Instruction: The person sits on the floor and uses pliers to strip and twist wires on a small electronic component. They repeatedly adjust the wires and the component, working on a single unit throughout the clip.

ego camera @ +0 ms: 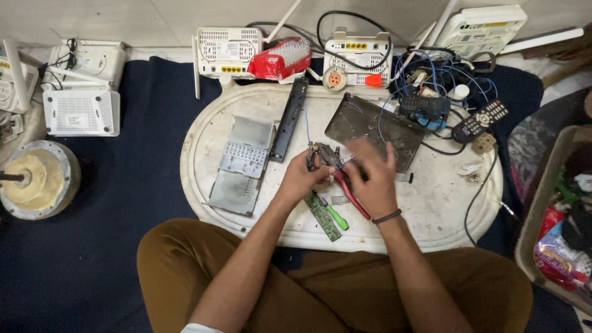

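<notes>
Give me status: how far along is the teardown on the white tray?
Done: a grey plastic casing lies opened, a green circuit board sits out. In hand: the left hand grips a small metal part; the right hand works red-handled pliers. Left: the white routers behind look closed.

An informal electronics repair spot set up on the floor of a room, with a person sitting cross-legged on a dark blue cloth (123, 203) rather than at a bench. A worn white oval tray (444, 203) serves as the work surface, scattered with an opened grey device casing (243, 163), a green circuit board (322, 216), a dark metal plate (370, 126) and tangled blue wires (431, 74). White routers (225, 50) line the wall, beside a remote control (480, 121) and an old motor (38, 179).
</notes>
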